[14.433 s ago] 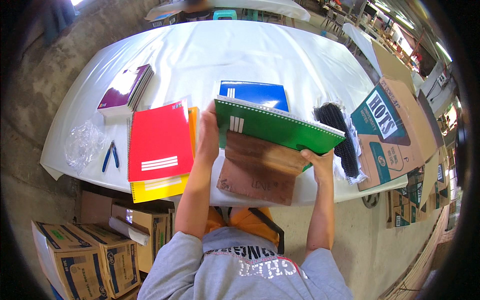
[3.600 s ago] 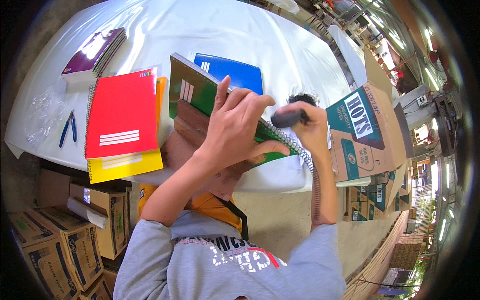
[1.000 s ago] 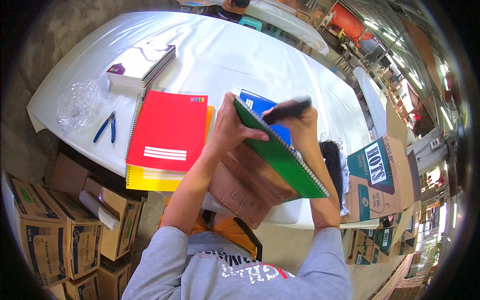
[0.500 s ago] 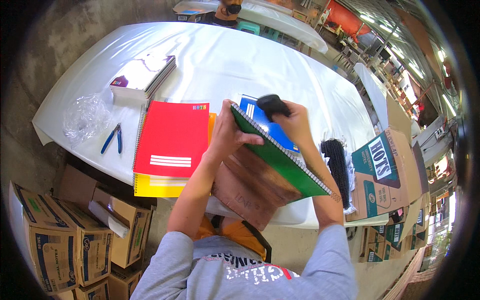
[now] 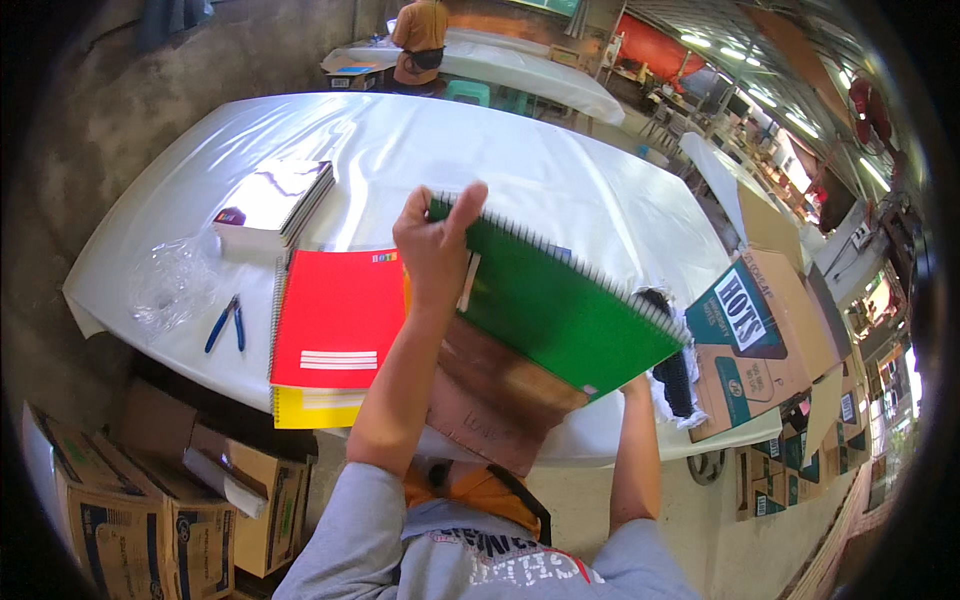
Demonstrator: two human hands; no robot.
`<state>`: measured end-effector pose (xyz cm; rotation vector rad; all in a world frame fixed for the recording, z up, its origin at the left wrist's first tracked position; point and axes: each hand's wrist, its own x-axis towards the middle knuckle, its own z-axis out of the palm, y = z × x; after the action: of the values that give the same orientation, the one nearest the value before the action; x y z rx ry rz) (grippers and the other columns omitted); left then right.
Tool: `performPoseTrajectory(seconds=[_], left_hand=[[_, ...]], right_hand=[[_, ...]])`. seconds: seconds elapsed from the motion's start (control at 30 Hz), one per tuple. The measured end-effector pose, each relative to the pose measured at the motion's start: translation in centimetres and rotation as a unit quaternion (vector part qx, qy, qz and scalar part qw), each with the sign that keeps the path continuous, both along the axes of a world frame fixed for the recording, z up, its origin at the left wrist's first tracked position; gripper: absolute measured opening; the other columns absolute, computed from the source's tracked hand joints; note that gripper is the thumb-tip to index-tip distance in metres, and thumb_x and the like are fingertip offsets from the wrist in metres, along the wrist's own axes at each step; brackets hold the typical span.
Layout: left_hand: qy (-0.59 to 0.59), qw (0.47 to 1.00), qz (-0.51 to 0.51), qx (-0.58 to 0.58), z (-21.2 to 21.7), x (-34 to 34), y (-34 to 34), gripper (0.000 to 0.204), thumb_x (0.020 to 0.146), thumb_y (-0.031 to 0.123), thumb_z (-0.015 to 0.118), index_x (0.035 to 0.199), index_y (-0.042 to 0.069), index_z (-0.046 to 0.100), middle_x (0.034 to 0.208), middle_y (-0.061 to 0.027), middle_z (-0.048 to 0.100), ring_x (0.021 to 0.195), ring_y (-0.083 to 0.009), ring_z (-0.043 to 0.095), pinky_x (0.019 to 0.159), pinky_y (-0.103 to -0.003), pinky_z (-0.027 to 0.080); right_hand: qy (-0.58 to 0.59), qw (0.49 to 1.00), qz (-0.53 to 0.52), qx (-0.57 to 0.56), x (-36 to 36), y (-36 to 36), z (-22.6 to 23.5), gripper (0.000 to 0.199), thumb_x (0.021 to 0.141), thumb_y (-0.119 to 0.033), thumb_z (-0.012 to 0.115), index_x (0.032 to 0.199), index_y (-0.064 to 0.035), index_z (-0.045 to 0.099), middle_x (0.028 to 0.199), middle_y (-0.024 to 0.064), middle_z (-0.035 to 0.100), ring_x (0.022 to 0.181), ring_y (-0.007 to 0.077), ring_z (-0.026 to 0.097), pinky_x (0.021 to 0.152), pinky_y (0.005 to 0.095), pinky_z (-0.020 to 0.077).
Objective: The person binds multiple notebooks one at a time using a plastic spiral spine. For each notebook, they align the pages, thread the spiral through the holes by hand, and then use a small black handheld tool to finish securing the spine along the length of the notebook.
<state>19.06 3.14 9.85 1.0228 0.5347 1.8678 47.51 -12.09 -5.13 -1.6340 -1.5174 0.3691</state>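
Observation:
My left hand (image 5: 435, 250) grips a green spiral notebook (image 5: 560, 310) by its upper left corner, thumb pointing up along the coil. The notebook is tilted over a brown wooden board (image 5: 485, 415), its wire coil along the upper edge. At the notebook's lower right corner is my right hand (image 5: 634, 388); its fingers are hidden behind the cover. Just left of my left forearm lies a red spiral notebook (image 5: 335, 315) on top of a yellow one (image 5: 315, 408). Beyond the green notebook, only a sliver of a blue notebook (image 5: 565, 253) shows.
A stack of notebooks (image 5: 285, 200), crumpled clear plastic (image 5: 170, 285) and blue-handled pliers (image 5: 227, 325) lie on the left of the white-covered table (image 5: 400, 130). Black coils (image 5: 675, 375) and an open carton (image 5: 750, 335) are at right. More cartons (image 5: 160, 500) stand lower left. A person (image 5: 420, 45) stands far off.
The green notebook has swung up, its cover now turned toward me. My right hand has moved down from above the coil to the lower right corner; the black object it held is out of sight.

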Motion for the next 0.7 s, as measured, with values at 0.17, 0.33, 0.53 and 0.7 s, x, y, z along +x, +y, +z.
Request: performPoseTrajectory(seconds=[0.17, 0.33, 0.53, 0.7], left_hand=[[-0.108, 0.991, -0.072, 0.030, 4.3, -0.8, -0.6, 0.035, 0.075, 0.028, 0.074, 0.064, 0.009, 0.047, 0.060, 0.0071, 0.046, 0.055, -0.0019, 0.038, 0.049, -0.018, 0.032], [-0.159, 0.982, -0.058, 0.086, 7.0, -0.9, 0.7, 0.035, 0.078, 0.030, 0.071, 0.064, 0.010, 0.046, 0.061, 0.0058, 0.047, 0.055, -0.0022, 0.039, 0.048, -0.019, 0.032], [-0.229, 0.963, -0.124, 0.063, 8.1, -1.0, 0.9, 0.040, 0.084, 0.044, 0.058, 0.067, 0.010, 0.047, 0.064, 0.0044, 0.043, 0.059, -0.0043, 0.038, 0.053, -0.020, 0.031], [0.045, 0.982, -0.165, -0.083, 2.2, -4.0, 1.6, 0.044, 0.084, 0.045, 0.054, 0.089, 0.002, 0.062, 0.076, -0.0013, 0.056, 0.067, -0.0082, 0.051, 0.059, -0.023, 0.043]], right_hand=[[0.456, 0.887, 0.034, 0.067, -4.3, -1.5, 5.2, 0.038, 0.086, -0.021, 0.057, 0.117, -0.0012, 0.050, 0.109, 0.0101, 0.056, 0.096, 0.0202, 0.056, 0.081, 0.0319, 0.0476], [0.409, 0.868, 0.266, -0.096, -9.2, 1.3, 12.6, 0.047, 0.087, -0.026, 0.056, 0.125, -0.0016, 0.043, 0.113, 0.0114, 0.055, 0.088, 0.0205, 0.060, 0.073, 0.0320, 0.0511], [0.475, 0.804, 0.340, -0.111, -12.2, 3.6, 15.0, 0.047, 0.086, -0.017, 0.057, 0.126, 0.0029, 0.041, 0.113, 0.0119, 0.055, 0.086, 0.0143, 0.060, 0.071, 0.0231, 0.0497], [0.420, 0.884, 0.189, 0.078, -12.1, 2.2, 15.7, 0.041, 0.085, -0.003, 0.054, 0.124, -0.0057, 0.040, 0.109, 0.0088, 0.057, 0.088, 0.0140, 0.059, 0.070, 0.0245, 0.0503]])
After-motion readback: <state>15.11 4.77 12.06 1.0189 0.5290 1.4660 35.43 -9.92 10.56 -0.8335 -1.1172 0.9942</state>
